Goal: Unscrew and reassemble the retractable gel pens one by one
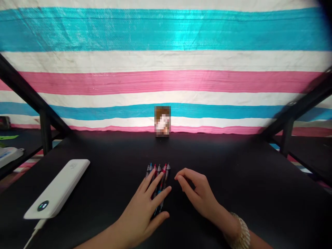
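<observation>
Several click pens (pixel 166 173) lie side by side on the black table (pixel 207 152), their tips pointing away from me. Red, blue and dark parts show on them. My left hand (pixel 146 204) rests over the pens with its fingers spread, covering much of their length. Just to the right of the row, my right hand (pixel 199 190) is held near the tabletop, fingers curled and thumb against the index finger. Nothing shows in its grip, and it is apart from the pens. A pale beaded bracelet (pixel 241 230) circles my right wrist.
A white power bank (pixel 59 188) with a lit round display lies at the left, a white cable (pixel 38 224) plugged into its near end. A small pixelated upright item (pixel 162 121) stands at the back edge. Black frame bars and a striped sheet (pixel 166 83) enclose the table.
</observation>
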`<act>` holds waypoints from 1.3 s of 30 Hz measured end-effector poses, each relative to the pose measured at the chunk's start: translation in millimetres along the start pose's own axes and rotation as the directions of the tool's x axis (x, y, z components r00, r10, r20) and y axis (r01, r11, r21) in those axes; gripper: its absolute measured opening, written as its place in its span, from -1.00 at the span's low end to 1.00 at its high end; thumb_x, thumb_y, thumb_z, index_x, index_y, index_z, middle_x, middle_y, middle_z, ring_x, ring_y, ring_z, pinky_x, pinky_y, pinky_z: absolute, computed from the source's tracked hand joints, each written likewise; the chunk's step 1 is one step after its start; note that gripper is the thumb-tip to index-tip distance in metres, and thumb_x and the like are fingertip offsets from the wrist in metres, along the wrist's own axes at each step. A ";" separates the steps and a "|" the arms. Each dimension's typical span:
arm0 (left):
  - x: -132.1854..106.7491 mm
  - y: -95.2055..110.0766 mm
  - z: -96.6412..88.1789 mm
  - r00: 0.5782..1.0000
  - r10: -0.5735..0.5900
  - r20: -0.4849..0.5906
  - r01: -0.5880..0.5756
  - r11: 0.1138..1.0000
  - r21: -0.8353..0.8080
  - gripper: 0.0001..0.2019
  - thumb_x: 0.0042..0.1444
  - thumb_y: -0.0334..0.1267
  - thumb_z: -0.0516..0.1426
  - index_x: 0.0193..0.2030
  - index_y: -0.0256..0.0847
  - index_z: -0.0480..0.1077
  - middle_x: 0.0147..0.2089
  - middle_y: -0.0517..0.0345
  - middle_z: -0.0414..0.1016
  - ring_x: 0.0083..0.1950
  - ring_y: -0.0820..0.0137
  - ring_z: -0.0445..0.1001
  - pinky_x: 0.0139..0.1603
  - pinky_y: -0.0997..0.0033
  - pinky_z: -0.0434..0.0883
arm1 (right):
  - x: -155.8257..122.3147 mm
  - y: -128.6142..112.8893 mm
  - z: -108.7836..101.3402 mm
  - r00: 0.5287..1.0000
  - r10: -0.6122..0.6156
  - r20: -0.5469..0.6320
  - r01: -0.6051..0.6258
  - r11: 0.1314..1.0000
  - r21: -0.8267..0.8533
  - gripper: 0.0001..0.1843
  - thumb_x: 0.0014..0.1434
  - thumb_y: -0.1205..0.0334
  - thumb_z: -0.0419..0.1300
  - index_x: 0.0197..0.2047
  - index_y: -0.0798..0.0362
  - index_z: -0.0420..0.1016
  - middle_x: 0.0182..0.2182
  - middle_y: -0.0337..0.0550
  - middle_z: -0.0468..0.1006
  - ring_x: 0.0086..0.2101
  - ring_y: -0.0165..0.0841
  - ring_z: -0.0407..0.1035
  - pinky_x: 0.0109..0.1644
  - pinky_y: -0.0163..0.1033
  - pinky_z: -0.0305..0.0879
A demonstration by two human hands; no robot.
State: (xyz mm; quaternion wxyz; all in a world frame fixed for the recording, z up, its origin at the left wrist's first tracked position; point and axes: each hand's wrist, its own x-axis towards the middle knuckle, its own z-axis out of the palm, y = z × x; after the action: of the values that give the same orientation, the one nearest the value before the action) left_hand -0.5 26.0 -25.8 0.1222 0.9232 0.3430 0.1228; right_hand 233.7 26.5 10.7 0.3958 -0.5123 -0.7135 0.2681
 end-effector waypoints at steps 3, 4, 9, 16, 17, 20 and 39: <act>6.1 14.1 7.2 1.000 0.001 0.004 -0.001 0.999 -0.046 -0.37 0.32 -0.23 0.15 0.49 -0.08 0.09 0.60 -0.14 -0.15 0.58 -0.15 -0.30 0.38 -0.39 0.17 | 0.1 0.9 0.4 1.000 0.003 0.005 -0.003 1.000 0.010 -0.70 0.41 0.23 0.04 -0.31 0.06 0.50 -0.46 -0.23 0.47 -0.45 -0.36 0.35 -0.33 -0.28 0.24; 8.1 18.2 9.7 1.000 0.006 0.010 -0.006 0.998 -0.061 -0.35 0.31 -0.23 0.16 0.49 -0.09 0.08 0.60 -0.15 -0.15 0.58 -0.16 -0.29 0.38 -0.40 0.17 | 0.1 1.2 0.5 1.000 0.004 0.006 -0.004 1.000 0.014 -0.70 0.41 0.22 0.03 -0.32 0.06 0.50 -0.46 -0.22 0.48 -0.45 -0.36 0.36 -0.33 -0.28 0.24; 16.1 34.3 20.4 0.999 -0.033 0.023 0.035 0.995 -0.091 -0.27 0.24 -0.20 0.20 0.50 -0.12 0.05 0.60 -0.20 -0.14 0.56 -0.23 -0.27 0.35 -0.57 0.06 | 0.1 3.0 1.0 1.000 0.004 -0.001 -0.004 1.000 0.029 -0.68 0.41 0.20 0.03 -0.35 0.06 0.47 -0.46 -0.21 0.49 -0.46 -0.36 0.36 -0.34 -0.28 0.26; 11.9 27.4 7.0 0.999 -0.037 0.031 0.044 0.963 -0.267 -0.27 0.28 -0.27 0.14 0.52 0.04 -0.07 0.61 -0.05 -0.16 0.58 -0.14 -0.24 0.35 -0.62 -0.03 | 2.6 3.4 0.4 1.000 0.003 -0.008 -0.003 1.000 0.020 -0.69 0.41 0.21 0.04 -0.34 0.05 0.47 -0.47 -0.23 0.48 -0.46 -0.36 0.35 -0.35 -0.30 0.27; 11.3 22.1 1.6 0.999 -0.033 0.008 0.034 0.954 -0.297 -0.30 0.30 -0.28 0.12 0.51 0.04 -0.05 0.60 -0.05 -0.13 0.58 -0.12 -0.21 0.36 -0.58 -0.01 | 3.3 3.0 0.1 1.000 0.003 -0.012 -0.003 1.000 0.017 -0.70 0.41 0.21 0.04 -0.35 0.05 0.47 -0.48 -0.24 0.47 -0.47 -0.37 0.34 -0.36 -0.30 0.26; 13.7 0.7 -18.6 0.995 -0.050 -0.081 0.017 0.930 -0.367 -0.43 0.35 -0.30 0.07 0.46 0.03 0.07 0.55 -0.04 0.05 0.56 0.03 -0.05 0.42 -0.31 0.17 | 4.8 2.0 -0.3 1.000 0.004 -0.026 -0.004 1.000 0.011 -0.70 0.41 0.22 0.05 -0.36 0.04 0.47 -0.51 -0.26 0.43 -0.49 -0.38 0.31 -0.39 -0.31 0.23; 18.1 -77.8 -68.2 0.984 0.159 -0.076 -0.167 0.980 -0.107 -0.71 0.33 -0.54 0.01 -0.01 -0.14 0.45 -0.03 0.04 0.57 0.06 0.24 0.47 0.11 0.20 0.40 | 1.6 1.2 -3.3 0.995 -0.016 -0.102 0.017 1.000 0.009 -0.75 0.39 0.23 0.07 -0.31 0.03 0.49 -0.54 -0.28 0.41 -0.53 -0.37 0.32 -0.43 -0.30 0.25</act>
State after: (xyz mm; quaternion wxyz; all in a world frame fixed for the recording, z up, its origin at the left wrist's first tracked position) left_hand -55.3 104.9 16.8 0.1524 0.9352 0.2625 0.1824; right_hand 236.8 28.3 12.1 0.4364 -0.5174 -0.6952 0.2419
